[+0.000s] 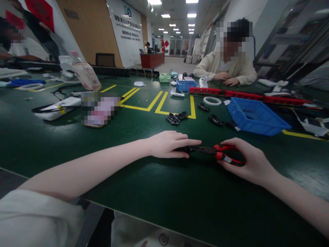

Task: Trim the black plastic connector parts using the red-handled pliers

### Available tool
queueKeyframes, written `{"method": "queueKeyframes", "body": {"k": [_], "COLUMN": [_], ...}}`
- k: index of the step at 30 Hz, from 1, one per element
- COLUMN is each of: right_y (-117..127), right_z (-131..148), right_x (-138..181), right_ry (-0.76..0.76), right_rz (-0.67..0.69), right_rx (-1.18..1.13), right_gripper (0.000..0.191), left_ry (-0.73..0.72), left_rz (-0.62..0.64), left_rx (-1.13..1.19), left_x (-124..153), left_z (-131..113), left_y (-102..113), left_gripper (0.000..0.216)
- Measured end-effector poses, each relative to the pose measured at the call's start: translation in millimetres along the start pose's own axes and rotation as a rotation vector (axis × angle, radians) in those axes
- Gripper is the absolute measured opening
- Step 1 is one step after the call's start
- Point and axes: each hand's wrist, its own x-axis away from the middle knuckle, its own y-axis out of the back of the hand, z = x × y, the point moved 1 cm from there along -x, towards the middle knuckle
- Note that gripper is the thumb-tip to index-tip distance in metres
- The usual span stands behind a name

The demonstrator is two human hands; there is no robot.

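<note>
My right hand (254, 161) grips long-nose pliers (219, 153) by their red and black handles, which are spread apart. The jaws point left, toward my left hand (168, 144). That hand lies low over the table, its fingers and thumb closed around a small black part (187, 149). Most of this part is hidden under the fingers, and the plier tips meet its right end. Just beyond my left hand lie black plastic pieces (173, 118). More black pieces (215, 120) rest farther right, near a blue bin.
The blue bin (258, 116) sits tilted at the right, with a white ring (212, 101) to its left. A red strip (244, 95) runs behind it. A phone (102, 111) and a white case (59, 108) lie left. Opposite sits a person (226, 70), hands on the green table (164, 192).
</note>
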Motion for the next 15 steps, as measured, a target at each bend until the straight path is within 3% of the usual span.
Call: {"method": "queueKeyframes", "body": {"k": [11, 15], "right_y": [7.2, 7.5], "right_z": [6.6, 7.8], "right_x": [-2.0, -2.3], "right_ry": [0.194, 0.207], "right_rz": [-0.202, -0.243], "right_rx": [0.177, 0.195], "right_gripper": [0.04, 0.044], "left_ry": [0.029, 0.053], "left_rz": [0.019, 0.009], "left_rx": [0.11, 0.145], "left_x": [-1.8, -0.4], "left_z": [3.8, 3.8], "left_y": [-2.9, -1.2], "left_gripper": [0.041, 0.051]}}
